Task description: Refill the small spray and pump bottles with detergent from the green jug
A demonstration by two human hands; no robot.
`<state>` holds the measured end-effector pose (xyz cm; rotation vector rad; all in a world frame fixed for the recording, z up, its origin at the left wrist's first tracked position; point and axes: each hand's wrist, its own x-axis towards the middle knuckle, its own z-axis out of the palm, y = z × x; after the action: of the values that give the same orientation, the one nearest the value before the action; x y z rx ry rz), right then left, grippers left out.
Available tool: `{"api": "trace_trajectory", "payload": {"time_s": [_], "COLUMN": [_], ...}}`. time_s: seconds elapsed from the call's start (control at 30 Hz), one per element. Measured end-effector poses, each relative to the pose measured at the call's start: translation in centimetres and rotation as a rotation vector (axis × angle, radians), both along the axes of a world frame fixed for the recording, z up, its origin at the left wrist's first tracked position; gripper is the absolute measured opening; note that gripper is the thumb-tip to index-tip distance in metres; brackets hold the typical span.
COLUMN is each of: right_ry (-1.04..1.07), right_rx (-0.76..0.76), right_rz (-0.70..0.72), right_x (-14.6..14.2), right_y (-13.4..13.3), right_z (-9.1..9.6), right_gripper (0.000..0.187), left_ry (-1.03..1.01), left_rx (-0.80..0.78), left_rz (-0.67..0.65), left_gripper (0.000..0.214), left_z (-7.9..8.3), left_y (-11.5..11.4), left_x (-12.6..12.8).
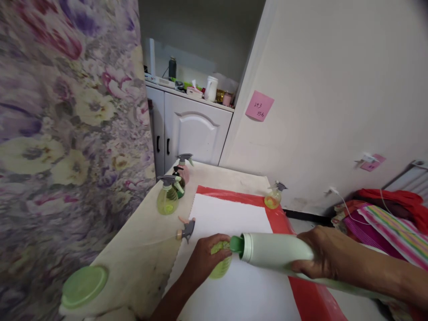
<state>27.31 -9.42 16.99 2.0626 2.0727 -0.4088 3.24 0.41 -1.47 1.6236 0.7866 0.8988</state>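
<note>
My left hand (209, 254) is closed around a small yellow-green spray bottle (220, 266), which has no spray head on it. My right hand (317, 252) grips a large pale green bottle (274, 249) tipped onto its side. Its green pour spout (236, 244) is at the small bottle's mouth; whether liquid flows cannot be made out. Left of my hands, a loose grey spray trigger head (187, 229) lies on the table by the edge of the white sheet (227, 218).
Three bottles stand at the table's left side, including a yellow-green spray bottle (168, 198). Another spray bottle (273, 197) is at the far right corner. A round green lid-like piece (85, 285) lies near left. A floral curtain (73, 133) borders the left; a wall is behind.
</note>
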Motion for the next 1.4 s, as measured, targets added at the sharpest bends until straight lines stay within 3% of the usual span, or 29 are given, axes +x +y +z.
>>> {"api": "trace_trajectory", "payload": {"time_s": [0.5,0.7,0.87,0.97,1.1,1.27,1.4], "right_ry": [0.061,0.305,0.648,0.796,0.997,1.21,1.133], "right_rx": [0.026,-0.017,-0.101,-0.011,0.188,0.451,0.544], "right_rz": [0.012,-0.065,-0.283,-0.329,-0.359,-0.408,-0.362], "right_x": [1.2,2.7,3.5,4.0,4.3,3.2,1.2], "right_y": [-0.2,-0.5,-0.8,-0.3,1.5,6.0,10.0], "right_z": [-0.9,-3.6,-4.7,-4.5,-5.2,-9.7,-13.4], "right_gripper": [0.039,0.043,0.038,0.04,0.056,0.057,0.059], "left_ry": [-0.011,-0.02,-0.007,0.016,0.023,0.045,0.064], "left_rx": [0.009,-0.007,0.014,0.03,0.032,0.021,-0.011], "left_rz": [-0.007,0.006,-0.008,-0.006,-0.012,-0.027,-0.048], "left_gripper": [0.019,0.021,0.02,0.021,0.023,0.023,0.025], "left_z": [0.0,-0.4,-0.1,-0.1,-0.3,0.1,0.1], "left_y": [0.0,0.1,0.1,0.2,0.3,0.4,0.7], "left_x": [0.0,0.0,-0.1,-0.1,-0.2,-0.4,-0.8]}}
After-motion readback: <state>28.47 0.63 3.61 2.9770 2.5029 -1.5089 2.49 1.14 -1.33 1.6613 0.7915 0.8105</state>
